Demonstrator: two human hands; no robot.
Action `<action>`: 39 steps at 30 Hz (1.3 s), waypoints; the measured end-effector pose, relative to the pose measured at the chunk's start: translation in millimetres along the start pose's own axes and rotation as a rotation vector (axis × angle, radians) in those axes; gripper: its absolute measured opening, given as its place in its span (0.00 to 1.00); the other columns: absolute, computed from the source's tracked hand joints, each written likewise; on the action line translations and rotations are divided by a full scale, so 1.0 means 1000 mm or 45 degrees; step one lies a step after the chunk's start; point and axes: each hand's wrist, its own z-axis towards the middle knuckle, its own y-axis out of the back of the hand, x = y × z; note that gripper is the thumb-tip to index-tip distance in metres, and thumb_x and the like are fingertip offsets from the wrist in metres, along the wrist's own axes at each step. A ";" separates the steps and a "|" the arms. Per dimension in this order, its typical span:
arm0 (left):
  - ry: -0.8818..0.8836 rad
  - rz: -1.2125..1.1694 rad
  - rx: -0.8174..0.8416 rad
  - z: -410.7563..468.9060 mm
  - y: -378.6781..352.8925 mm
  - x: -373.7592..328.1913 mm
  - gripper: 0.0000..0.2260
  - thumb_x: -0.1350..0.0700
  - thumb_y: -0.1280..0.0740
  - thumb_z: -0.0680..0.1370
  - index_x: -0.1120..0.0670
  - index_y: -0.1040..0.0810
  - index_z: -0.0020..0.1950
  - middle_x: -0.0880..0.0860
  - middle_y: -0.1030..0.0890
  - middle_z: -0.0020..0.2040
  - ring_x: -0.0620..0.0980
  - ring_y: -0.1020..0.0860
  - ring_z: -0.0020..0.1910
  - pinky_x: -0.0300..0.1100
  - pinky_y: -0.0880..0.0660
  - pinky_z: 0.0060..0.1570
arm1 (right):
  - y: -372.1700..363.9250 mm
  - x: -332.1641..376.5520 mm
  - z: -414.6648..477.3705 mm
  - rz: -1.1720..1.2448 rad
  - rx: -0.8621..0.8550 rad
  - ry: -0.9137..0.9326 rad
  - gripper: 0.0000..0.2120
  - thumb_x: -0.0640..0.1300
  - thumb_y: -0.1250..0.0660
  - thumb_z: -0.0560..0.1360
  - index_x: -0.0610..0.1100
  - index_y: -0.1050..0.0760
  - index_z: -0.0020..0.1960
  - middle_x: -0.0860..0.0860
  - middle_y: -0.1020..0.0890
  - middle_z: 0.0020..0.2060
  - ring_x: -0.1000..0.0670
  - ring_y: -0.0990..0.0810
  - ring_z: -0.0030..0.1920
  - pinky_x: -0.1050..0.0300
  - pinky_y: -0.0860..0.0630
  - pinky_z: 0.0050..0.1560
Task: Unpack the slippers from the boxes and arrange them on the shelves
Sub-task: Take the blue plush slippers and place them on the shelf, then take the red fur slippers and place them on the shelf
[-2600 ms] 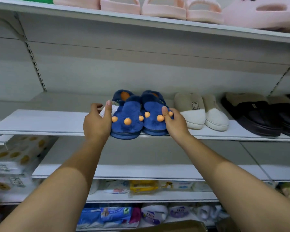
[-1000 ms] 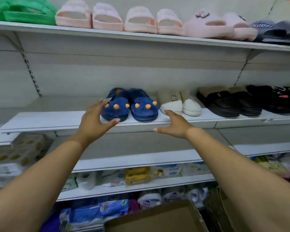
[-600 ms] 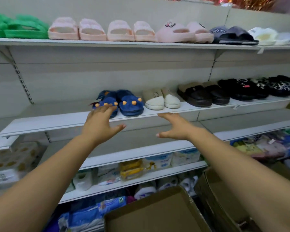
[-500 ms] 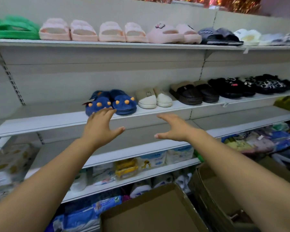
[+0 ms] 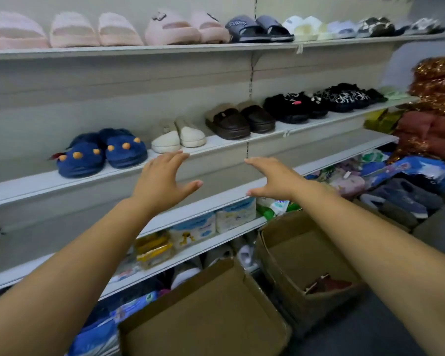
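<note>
On the shelf (image 5: 31, 185), fuzzy blue slippers (image 5: 102, 152) with orange nubs.

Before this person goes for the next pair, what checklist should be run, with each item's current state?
1. Left hand free, fingers spread: ok.
2. Right hand free, holding nothing: ok.
3. Blue slippers sitting side by side on the middle shelf, toes outward: ok.
4. Bare stretch of that shelf left of the slippers for more stock: ok.
5. Right cardboard box open, dark red item inside: ok.
6. Near cardboard box contents: cannot tell.
</note>
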 end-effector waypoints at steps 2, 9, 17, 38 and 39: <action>-0.018 -0.037 -0.005 0.017 -0.017 -0.031 0.35 0.34 0.32 0.76 0.50 0.33 0.78 0.52 0.30 0.76 0.54 0.33 0.75 0.55 0.36 0.74 | 0.010 -0.037 -0.015 -0.018 -0.021 -0.058 0.44 0.62 0.26 0.73 0.55 0.44 0.82 0.55 0.38 0.80 0.48 0.41 0.79 0.47 0.38 0.75; -0.068 -0.174 0.069 0.071 -0.105 -0.149 0.35 0.34 0.33 0.77 0.49 0.35 0.79 0.52 0.33 0.78 0.55 0.36 0.77 0.57 0.40 0.77 | 0.045 -0.184 -0.069 -0.090 0.017 -0.237 0.43 0.59 0.25 0.73 0.52 0.42 0.81 0.52 0.36 0.79 0.47 0.38 0.78 0.48 0.38 0.75; -0.004 -0.268 0.289 0.090 -0.206 -0.228 0.35 0.33 0.33 0.76 0.49 0.34 0.78 0.52 0.31 0.77 0.55 0.32 0.74 0.56 0.34 0.73 | 0.040 -0.302 -0.089 0.007 0.093 -0.380 0.43 0.59 0.23 0.71 0.49 0.38 0.80 0.49 0.32 0.77 0.46 0.33 0.76 0.50 0.34 0.73; 0.375 -0.527 1.199 0.009 -0.434 -0.237 0.29 0.33 0.35 0.76 0.48 0.26 0.71 0.54 0.19 0.62 0.55 0.21 0.59 0.48 0.23 0.56 | -0.178 -0.421 -0.104 0.489 0.827 -0.788 0.37 0.52 0.24 0.74 0.45 0.35 0.78 0.47 0.28 0.73 0.45 0.30 0.73 0.58 0.33 0.68; 0.401 -0.542 1.253 0.002 -0.441 -0.240 0.30 0.32 0.35 0.77 0.47 0.27 0.73 0.53 0.20 0.65 0.55 0.22 0.62 0.47 0.24 0.58 | -0.191 -0.430 -0.105 0.489 0.876 -0.793 0.37 0.53 0.24 0.74 0.46 0.35 0.78 0.48 0.29 0.74 0.45 0.31 0.74 0.57 0.33 0.69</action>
